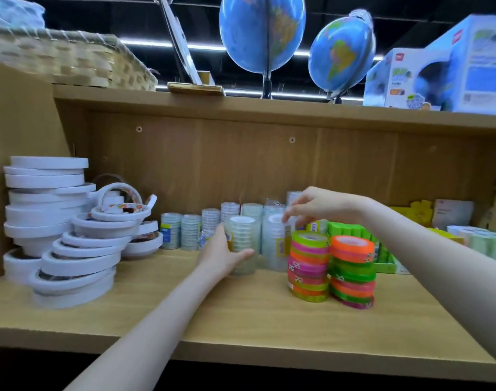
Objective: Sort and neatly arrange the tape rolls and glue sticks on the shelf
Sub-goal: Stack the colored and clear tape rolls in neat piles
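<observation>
step: seating clear tape stack (242, 244) at shelf (241, 314) centre | left hand (223, 256) fingers wrapped round it | right hand (316, 207) fingers loosely curled atop neighbouring stack (275, 241) at 3 o'clock | advice: keep upright, slide flush beside neighbour

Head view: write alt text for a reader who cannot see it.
A left hand grips a clear tape stack on a wooden shelf, while the right hand touches the top of a second clear stack. White tape rolls are piled at left, neon rolls at right.
</observation>
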Motion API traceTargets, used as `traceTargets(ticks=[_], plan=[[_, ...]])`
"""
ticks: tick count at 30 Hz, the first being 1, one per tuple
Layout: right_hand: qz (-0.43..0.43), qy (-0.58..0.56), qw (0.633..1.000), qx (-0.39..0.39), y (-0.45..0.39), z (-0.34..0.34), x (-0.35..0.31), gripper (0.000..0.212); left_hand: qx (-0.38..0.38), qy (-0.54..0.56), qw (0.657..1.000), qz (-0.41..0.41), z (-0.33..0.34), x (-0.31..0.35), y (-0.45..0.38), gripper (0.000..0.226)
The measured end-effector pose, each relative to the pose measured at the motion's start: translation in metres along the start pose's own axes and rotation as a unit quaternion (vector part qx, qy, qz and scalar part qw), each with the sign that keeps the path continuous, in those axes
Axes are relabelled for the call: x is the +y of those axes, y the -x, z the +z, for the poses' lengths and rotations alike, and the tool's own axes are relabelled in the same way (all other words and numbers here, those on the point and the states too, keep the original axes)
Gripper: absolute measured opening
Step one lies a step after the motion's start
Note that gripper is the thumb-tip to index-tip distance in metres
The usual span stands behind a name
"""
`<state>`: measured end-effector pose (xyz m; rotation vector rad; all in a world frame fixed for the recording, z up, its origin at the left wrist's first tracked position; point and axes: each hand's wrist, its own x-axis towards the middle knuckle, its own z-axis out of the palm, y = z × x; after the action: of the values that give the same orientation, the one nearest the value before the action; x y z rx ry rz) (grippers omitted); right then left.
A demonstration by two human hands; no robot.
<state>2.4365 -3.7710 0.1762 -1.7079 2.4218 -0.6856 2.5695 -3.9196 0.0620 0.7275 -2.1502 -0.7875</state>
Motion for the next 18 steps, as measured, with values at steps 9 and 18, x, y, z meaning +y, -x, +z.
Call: traceTargets(ticks=[9, 18], plan=[[-0.048, 0.060, 0.997, -0.001, -0.024, 0.027, -0.035, 0.029, 0.017, 0.002, 1.000, -0.023, -0.030, -0.026, -0.002, 0.076], [-0.045, 0.152, 0.985, 0.068, 0.035, 0.004, -0.015, 0.027, 0.121, -0.044, 0.991, 0.040, -0.026, -0.015, 0.015, 0.074]])
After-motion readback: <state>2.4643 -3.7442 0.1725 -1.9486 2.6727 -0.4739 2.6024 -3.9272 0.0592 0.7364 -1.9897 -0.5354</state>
